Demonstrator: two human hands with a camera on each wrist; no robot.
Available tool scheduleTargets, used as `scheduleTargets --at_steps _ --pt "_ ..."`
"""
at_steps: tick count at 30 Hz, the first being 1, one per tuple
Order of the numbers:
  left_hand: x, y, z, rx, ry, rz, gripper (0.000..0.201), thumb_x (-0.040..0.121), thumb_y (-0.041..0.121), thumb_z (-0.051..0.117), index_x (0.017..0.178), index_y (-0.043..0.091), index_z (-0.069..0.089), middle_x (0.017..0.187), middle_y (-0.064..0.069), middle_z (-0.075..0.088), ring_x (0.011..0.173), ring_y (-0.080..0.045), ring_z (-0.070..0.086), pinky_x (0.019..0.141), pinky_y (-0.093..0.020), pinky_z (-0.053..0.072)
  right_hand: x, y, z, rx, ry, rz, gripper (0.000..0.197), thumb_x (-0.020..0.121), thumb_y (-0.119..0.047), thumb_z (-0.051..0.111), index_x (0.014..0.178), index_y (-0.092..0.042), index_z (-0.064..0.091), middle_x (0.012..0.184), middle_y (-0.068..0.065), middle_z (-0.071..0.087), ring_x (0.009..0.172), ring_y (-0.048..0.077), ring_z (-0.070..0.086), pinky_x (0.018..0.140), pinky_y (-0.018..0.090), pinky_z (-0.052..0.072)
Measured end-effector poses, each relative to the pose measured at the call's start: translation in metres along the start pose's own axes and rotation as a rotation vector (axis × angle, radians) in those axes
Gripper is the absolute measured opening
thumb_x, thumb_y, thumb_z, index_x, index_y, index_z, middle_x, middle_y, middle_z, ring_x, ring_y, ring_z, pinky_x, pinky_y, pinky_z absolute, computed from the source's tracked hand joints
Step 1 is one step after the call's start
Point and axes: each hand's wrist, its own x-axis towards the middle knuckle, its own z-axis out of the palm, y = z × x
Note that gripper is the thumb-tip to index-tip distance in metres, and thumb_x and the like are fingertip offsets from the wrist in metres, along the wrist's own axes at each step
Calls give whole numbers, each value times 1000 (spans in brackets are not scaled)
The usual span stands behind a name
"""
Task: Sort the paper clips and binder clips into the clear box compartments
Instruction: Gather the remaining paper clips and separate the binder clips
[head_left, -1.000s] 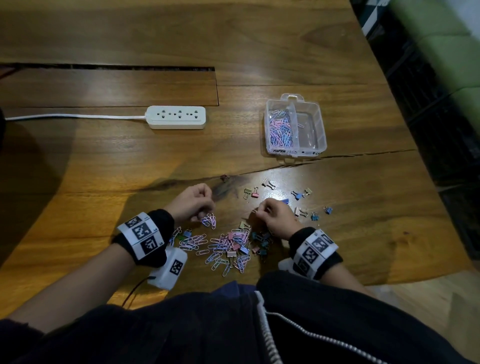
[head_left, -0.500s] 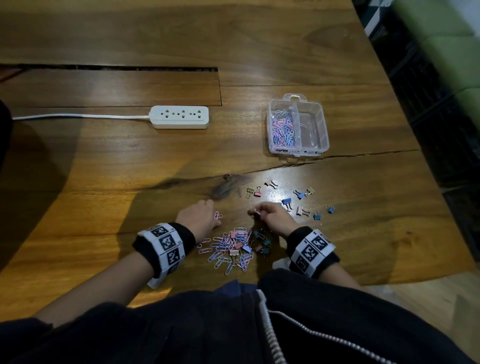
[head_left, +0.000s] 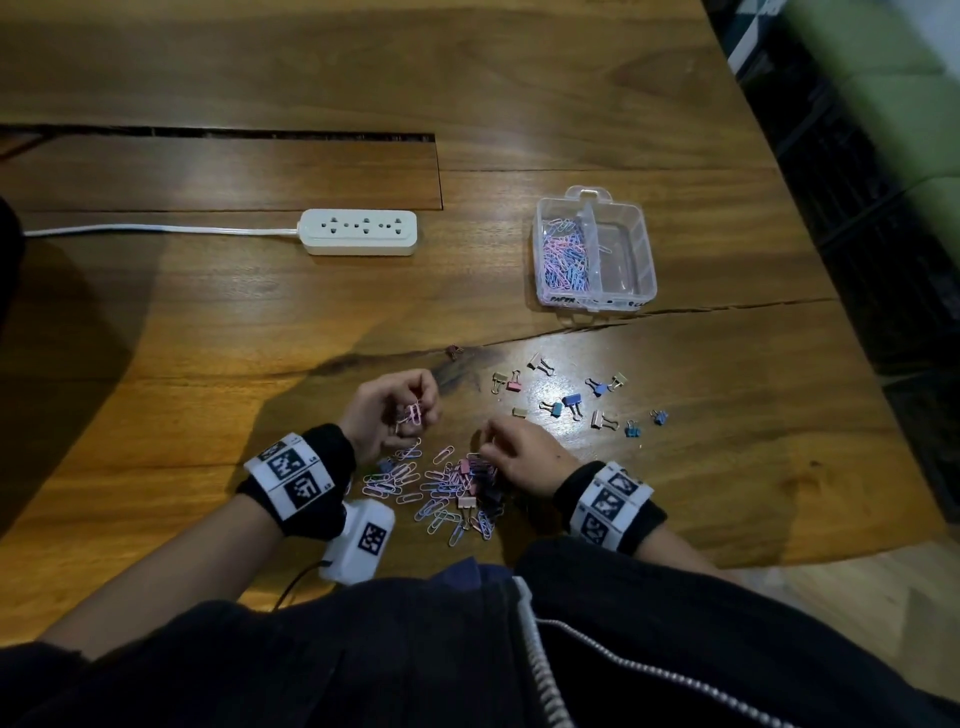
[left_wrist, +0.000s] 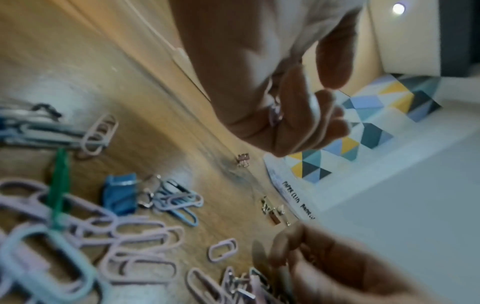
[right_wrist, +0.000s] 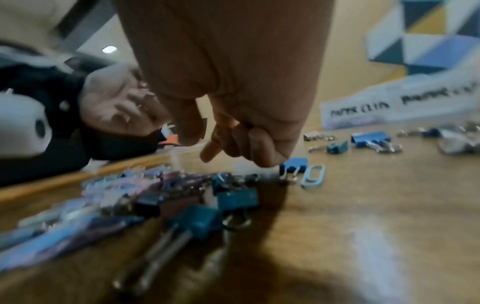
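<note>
My left hand is raised a little off the wooden table, its curled fingers holding a few pink paper clips; the left wrist view shows a clip tucked in them. My right hand reaches with curled fingers down onto the mixed pile of paper clips and binder clips; what it grips is hidden. Several binder clips lie scattered to its right. The clear box stands farther back, with paper clips in its left compartment.
A white power strip with its cord lies at the back left. One lone binder clip sits by a dark crack in the wood. The table's edge runs along the right, with dark floor beyond.
My left hand has lifted off the table and turned, bringing pink clips up with it. My right hand has drawn back slightly onto the pile.
</note>
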Motion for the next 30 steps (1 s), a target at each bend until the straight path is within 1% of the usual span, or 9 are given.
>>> scheduleTargets --at_steps 3,6,9,11,17,21,25,27,30 --pt "0 0 -1 158 68 -41 8 78 9 43 70 10 45 55 1 50 36 -5 37 32 -11 27 1 2 3 -332 -9 -39 36 82 -33 60 113 -16 51 112 5 49 104 20 45 91 32 40" --pt "-4 -8 -5 880 146 -92 16 88 17 56 74 17 48 75 3 51 69 -14 50 61 -22 44 3 0 1 -404 1 -41 33 86 -26 56 113 -8 52 115 8 45 106 22 44 91 30 38" --pt "-14 -17 -7 1646 49 -149 41 78 44 65 107 20 50 110 3 56 98 -15 53 84 -26 45 3 2 1 -321 7 -7 13 87 -20 56 94 -10 56 111 8 45 100 21 46 87 28 41" --pt "-16 -21 -11 1776 57 -169 60 75 51 64 123 20 44 120 3 53 106 -14 53 85 -25 45 2 4 -3 -149 32 37 16 86 -16 57 72 -18 48 99 4 46 91 20 49 79 28 46" --pt "-12 -28 -14 1800 64 -62 30 90 44 48 107 20 52 109 3 54 87 -11 49 72 -21 41 -6 12 -17 606 146 143 27 78 3 60 62 -14 46 69 0 54 70 11 53 73 28 42" --pt "-8 -30 -10 1757 -2 -7 21 94 41 41 90 22 47 86 8 45 74 -9 45 58 -16 35 -6 16 -22 836 60 128 24 76 7 59 65 -11 47 68 2 53 64 13 51 67 27 43" --pt "-1 -27 -7 1224 32 -40 15 96 26 39 87 17 46 84 1 49 74 -14 44 66 -24 37 -11 16 -28 1006 -47 103 28 81 12 50 91 -14 57 66 -2 52 49 2 49 44 12 38" --pt "1 -21 -4 818 47 -77 19 95 18 39 77 16 44 75 0 45 62 -11 41 55 -20 34 -12 16 -28 1071 -78 113 34 85 11 42 101 -14 59 67 -3 55 53 3 49 47 13 37" --pt "2 -14 -3 238 -5 -92 12 75 21 41 65 14 39 58 3 42 40 -3 34 34 -12 25 -14 14 -26 1170 -98 157 27 90 0 32 84 -10 57 69 2 51 57 9 45 52 19 35"
